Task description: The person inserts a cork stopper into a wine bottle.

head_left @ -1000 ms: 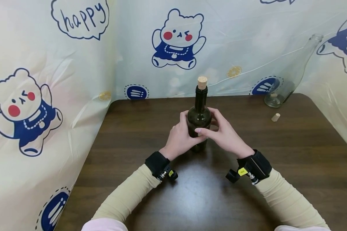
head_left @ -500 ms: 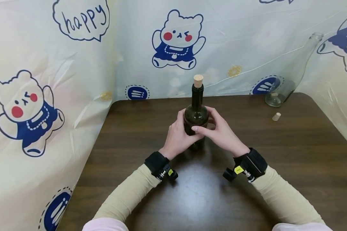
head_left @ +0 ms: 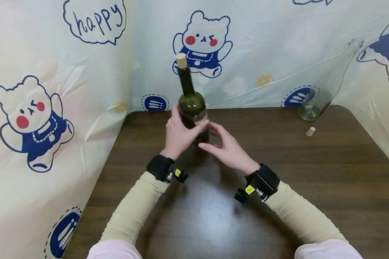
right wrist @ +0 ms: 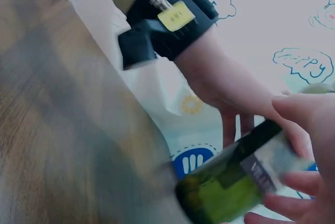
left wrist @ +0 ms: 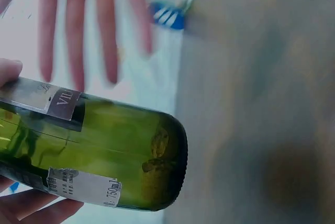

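A dark green wine bottle (head_left: 193, 103) with a cork (head_left: 181, 60) in its mouth leans left, raised over the table. My left hand (head_left: 179, 135) grips its body, thumb across the front. Close by the lower right side is my right hand (head_left: 228, 149), fingers spread and thumb extended. In the left wrist view the right hand's fingers (left wrist: 76, 30) hang straight beside the bottle (left wrist: 104, 145), whose 750ml sticker shows. Brownish shapes show through the glass near its base. The right wrist view has the bottle (right wrist: 220, 198) blurred, partly behind right-hand fingers.
A clear glass bottle (head_left: 331, 81) stands at the back right of the brown wooden table (head_left: 278, 136). In front of it lies a small loose cork (head_left: 310, 131). A curtain (head_left: 259, 39) printed with bears hangs behind the table and along its left side.
Both hands were around the upright wine bottle. The left hand has lifted it leftward and tilted it, and the right hand has let go, its fingers now spread beside it.
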Demonstrator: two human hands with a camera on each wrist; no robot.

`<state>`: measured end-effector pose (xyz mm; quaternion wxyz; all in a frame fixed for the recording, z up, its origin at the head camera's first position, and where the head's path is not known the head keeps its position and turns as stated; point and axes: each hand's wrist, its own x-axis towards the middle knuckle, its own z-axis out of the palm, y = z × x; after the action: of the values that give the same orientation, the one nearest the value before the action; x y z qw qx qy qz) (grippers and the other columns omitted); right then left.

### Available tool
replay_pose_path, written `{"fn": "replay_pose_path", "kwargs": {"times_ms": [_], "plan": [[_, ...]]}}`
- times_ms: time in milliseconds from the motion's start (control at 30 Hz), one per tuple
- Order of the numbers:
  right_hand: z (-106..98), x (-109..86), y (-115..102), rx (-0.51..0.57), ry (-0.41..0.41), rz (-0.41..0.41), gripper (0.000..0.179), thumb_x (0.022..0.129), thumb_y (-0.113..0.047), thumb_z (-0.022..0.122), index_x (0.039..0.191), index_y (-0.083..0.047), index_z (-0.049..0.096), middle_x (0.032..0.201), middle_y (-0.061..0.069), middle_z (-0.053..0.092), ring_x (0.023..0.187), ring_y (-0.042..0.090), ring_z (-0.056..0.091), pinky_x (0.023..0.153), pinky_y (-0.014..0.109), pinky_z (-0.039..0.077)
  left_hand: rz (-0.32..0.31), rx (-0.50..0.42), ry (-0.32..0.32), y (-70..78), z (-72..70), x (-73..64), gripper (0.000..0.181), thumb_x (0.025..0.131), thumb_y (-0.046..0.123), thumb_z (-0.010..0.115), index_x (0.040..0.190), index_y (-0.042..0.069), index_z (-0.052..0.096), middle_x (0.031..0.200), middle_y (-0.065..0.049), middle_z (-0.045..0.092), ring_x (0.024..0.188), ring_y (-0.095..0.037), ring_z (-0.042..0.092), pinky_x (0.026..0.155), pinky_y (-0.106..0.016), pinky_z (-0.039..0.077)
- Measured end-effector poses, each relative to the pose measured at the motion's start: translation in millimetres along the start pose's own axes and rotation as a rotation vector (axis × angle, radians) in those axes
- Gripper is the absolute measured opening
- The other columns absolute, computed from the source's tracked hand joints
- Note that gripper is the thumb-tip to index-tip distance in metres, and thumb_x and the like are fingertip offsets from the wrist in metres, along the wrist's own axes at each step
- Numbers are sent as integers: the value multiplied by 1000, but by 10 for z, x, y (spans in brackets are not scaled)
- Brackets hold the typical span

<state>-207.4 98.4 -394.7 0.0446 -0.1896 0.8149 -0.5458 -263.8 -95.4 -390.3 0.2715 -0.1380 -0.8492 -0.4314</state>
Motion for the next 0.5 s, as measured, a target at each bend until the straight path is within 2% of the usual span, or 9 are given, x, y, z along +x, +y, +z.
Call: {"fn": "replay_pose_path", "kwargs": {"times_ms": [133,267,367,500], "plan": [[-39,-31,32,-73,-38,39,76,93,-54,65,155,-16,43,158,7,46,144,26,44,112,51,43,-44,2,92,-159,-172,237,93,71,60,82,140,12,43,124,-12,71,112,-24,67,94,-49,53],[-168,-87,82,-84,-43,79,75,92,-57,64,153,-15,46,157,7,48,144,27,44,115,55,38,-114,51,160,-353,-388,442,94,70,62,82,141,14,43,128,-11,69,118,-23,64,98,-47,51],[-292,-137,122,-97,-34,112,75,93,-57,64,152,-14,46,157,10,47,145,31,42,115,58,37,-173,93,182,-512,-542,536,95,71,63,81,145,18,41,137,-9,65,126,-22,61,103,-46,48],[-487,-206,191,-130,4,158,76,92,-58,63,152,-14,46,158,11,46,147,35,40,114,61,37,-234,108,184,-704,-708,585,95,72,62,80,147,21,38,143,-8,61,131,-20,57,107,-45,46]]}}
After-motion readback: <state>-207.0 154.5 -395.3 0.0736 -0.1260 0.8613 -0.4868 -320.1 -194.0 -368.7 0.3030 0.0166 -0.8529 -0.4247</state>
